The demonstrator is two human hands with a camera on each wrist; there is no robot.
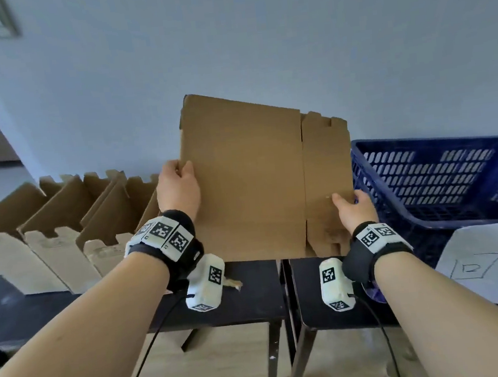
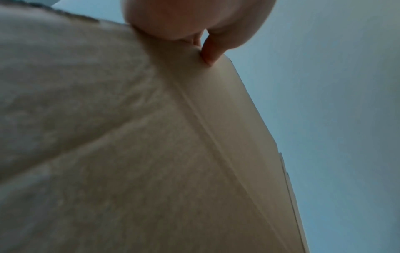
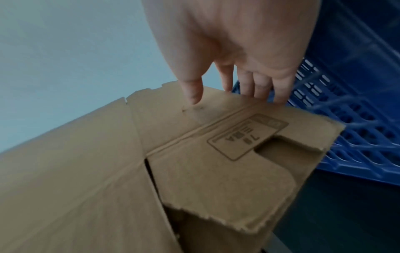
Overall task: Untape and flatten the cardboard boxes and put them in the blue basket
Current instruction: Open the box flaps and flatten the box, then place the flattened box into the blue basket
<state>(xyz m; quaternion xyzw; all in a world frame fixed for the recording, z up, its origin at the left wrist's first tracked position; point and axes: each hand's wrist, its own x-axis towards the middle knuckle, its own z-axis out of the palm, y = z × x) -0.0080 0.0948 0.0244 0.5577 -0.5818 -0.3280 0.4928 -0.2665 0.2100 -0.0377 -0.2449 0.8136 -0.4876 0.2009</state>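
Observation:
I hold a flattened brown cardboard box (image 1: 250,182) upright above the dark table, tilted slightly. My left hand (image 1: 179,184) grips its left edge, thumb on the near face and fingers behind. My right hand (image 1: 353,208) pinches the lower right edge, thumb in front (image 3: 192,92) and fingers behind the cardboard (image 3: 216,154). In the left wrist view a fingertip (image 2: 211,53) presses the edge of the cardboard (image 2: 151,154). The blue basket (image 1: 441,176) stands just to the right of the box, its slotted wall (image 3: 350,119) right behind my right fingers.
Several open cardboard boxes (image 1: 62,224) stand in a row on the left of the dark table (image 1: 251,291). A white paper sheet (image 1: 492,265) with pen marks lies at the front right. A small scrap (image 1: 234,284) lies under the held box. A pale wall is behind.

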